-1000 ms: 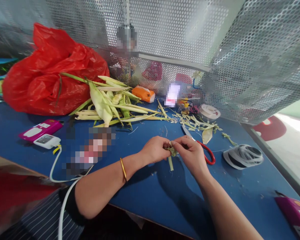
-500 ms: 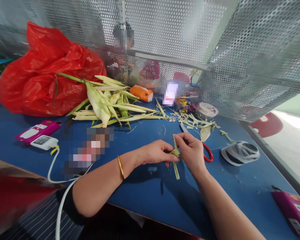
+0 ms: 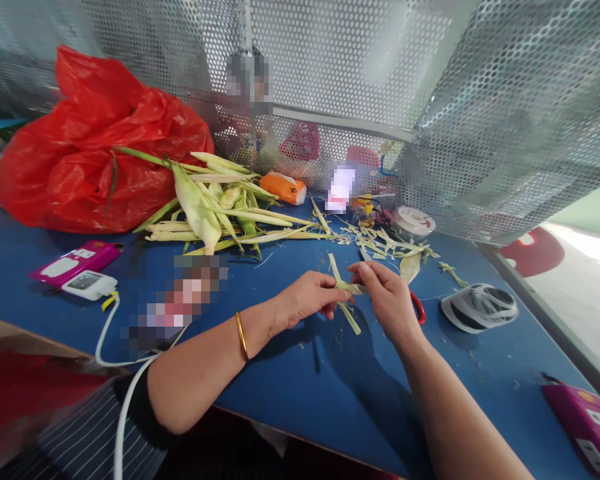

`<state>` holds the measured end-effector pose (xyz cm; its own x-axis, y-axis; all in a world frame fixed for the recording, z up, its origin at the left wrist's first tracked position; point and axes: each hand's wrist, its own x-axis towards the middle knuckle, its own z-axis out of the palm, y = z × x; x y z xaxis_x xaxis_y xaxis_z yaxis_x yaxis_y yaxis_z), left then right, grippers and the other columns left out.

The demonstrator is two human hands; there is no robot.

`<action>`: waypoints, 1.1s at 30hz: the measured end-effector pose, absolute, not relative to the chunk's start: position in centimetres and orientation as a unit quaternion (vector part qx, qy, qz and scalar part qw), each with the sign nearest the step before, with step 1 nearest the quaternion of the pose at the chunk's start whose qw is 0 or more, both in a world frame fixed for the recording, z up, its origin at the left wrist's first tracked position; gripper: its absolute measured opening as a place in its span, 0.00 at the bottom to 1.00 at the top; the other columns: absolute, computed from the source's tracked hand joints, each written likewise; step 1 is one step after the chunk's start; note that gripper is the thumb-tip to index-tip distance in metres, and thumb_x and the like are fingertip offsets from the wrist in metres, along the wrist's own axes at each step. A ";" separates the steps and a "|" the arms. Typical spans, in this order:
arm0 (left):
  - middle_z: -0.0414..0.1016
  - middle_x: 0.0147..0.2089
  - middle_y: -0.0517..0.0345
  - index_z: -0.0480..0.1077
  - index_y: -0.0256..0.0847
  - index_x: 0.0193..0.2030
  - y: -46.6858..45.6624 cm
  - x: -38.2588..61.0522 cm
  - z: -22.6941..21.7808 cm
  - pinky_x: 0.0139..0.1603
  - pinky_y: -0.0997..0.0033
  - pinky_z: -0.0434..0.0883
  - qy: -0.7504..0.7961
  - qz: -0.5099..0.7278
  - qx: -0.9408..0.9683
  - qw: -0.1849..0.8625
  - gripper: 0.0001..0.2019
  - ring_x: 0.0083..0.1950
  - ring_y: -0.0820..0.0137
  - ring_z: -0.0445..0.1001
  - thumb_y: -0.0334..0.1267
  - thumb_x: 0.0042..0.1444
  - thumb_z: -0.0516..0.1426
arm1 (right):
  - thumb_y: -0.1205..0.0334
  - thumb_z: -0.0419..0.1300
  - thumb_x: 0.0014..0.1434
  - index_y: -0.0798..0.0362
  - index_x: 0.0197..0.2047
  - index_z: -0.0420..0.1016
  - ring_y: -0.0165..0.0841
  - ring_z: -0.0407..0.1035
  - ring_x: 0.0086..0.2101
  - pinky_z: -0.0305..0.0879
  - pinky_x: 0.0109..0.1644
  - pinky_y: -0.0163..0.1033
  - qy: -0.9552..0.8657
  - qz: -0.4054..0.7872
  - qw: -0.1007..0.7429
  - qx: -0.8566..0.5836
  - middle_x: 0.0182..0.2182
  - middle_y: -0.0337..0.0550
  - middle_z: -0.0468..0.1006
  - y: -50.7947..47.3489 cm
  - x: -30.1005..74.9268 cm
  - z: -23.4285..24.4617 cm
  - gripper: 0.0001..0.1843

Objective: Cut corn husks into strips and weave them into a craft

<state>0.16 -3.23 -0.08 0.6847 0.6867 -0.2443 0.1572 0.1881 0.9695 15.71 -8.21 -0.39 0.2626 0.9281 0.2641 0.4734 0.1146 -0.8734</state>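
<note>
Both my hands meet over the middle of the blue table (image 3: 290, 393). Between them is a narrow pale green leaf strip (image 3: 349, 319), folded where the fingers grip it. My left hand (image 3: 307, 297), with a gold bangle on its wrist, pinches the strip from the left. My right hand (image 3: 387, 293) pinches it from the right with thumb and forefinger. One end of the strip points up and away, the other slants down toward the table. Red-handled scissors (image 3: 420, 308) lie just behind my right hand, mostly hidden by it.
A heap of long green and cream leaves (image 3: 220, 207) lies in front of a red plastic bag (image 3: 95, 153). Leaf trimmings (image 3: 385, 247) litter the back. A coil of white band (image 3: 480, 308) sits right; pink devices (image 3: 75, 260) left, another (image 3: 587, 417) at lower right. Perforated metal screens stand behind.
The fold has been drawn out: the strip now shows longer between my hands, its upper end leaning left. My right hand moved slightly up and right.
</note>
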 end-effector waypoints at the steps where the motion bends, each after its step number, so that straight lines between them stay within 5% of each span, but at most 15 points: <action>1: 0.69 0.20 0.63 0.75 0.36 0.28 -3.1 0.1 0.1 0.27 0.76 0.64 0.361 0.206 0.595 0.688 0.08 0.21 0.77 0.66 0.39 0.51 0.61 | 0.47 0.55 0.62 0.52 0.32 0.78 0.34 0.68 0.29 0.62 0.34 0.37 -0.575 0.248 0.471 -0.621 0.24 0.40 0.75 -8.1 16.1 -0.3 0.19; 8: 0.65 0.19 0.65 0.76 0.36 0.28 -2.8 -0.1 0.7 0.24 0.77 0.65 0.368 0.209 0.576 0.699 0.07 0.20 0.78 0.65 0.38 0.49 0.61 | 0.50 0.61 0.57 0.52 0.25 0.74 0.29 0.59 0.21 0.54 0.26 0.35 -0.569 0.237 0.454 -0.643 0.17 0.35 0.68 -8.3 16.5 -0.5 0.16; 21: 0.68 0.17 0.63 0.75 0.34 0.28 -2.7 -0.1 0.8 0.20 0.77 0.64 0.375 0.198 0.542 0.725 0.07 0.17 0.78 0.66 0.36 0.51 0.60 | 0.51 0.59 0.58 0.52 0.27 0.75 0.31 0.62 0.22 0.56 0.28 0.36 -0.522 0.154 0.478 -0.690 0.18 0.35 0.70 -8.3 15.8 -1.4 0.15; 27: 0.78 0.30 0.55 0.72 0.35 0.29 -2.1 -0.4 0.4 0.15 0.78 0.48 0.397 0.266 0.485 0.732 0.10 0.15 0.85 0.58 0.40 0.54 0.61 | 0.54 0.58 0.61 0.53 0.46 0.75 0.40 0.70 0.41 0.64 0.46 0.44 -0.513 -0.011 0.537 -0.670 0.41 0.49 0.77 -8.4 16.1 -1.2 0.14; 30: 0.78 0.35 0.54 0.74 0.34 0.32 -1.7 -0.6 0.4 0.16 0.78 0.48 0.373 0.302 0.458 0.748 0.10 0.16 0.85 0.58 0.41 0.52 0.64 | 0.55 0.57 0.63 0.51 0.38 0.76 0.37 0.70 0.36 0.64 0.43 0.41 -0.540 -0.050 0.545 -0.640 0.34 0.44 0.77 -9.1 15.3 -0.6 0.10; 33: 0.75 0.30 0.58 0.77 0.34 0.35 -1.6 -0.6 0.4 0.17 0.78 0.50 0.338 0.307 0.450 0.767 0.12 0.17 0.85 0.60 0.40 0.46 0.67 | 0.55 0.58 0.63 0.51 0.32 0.76 0.35 0.70 0.34 0.63 0.40 0.39 -0.605 0.044 0.502 -0.616 0.31 0.42 0.77 -9.4 14.2 -0.7 0.12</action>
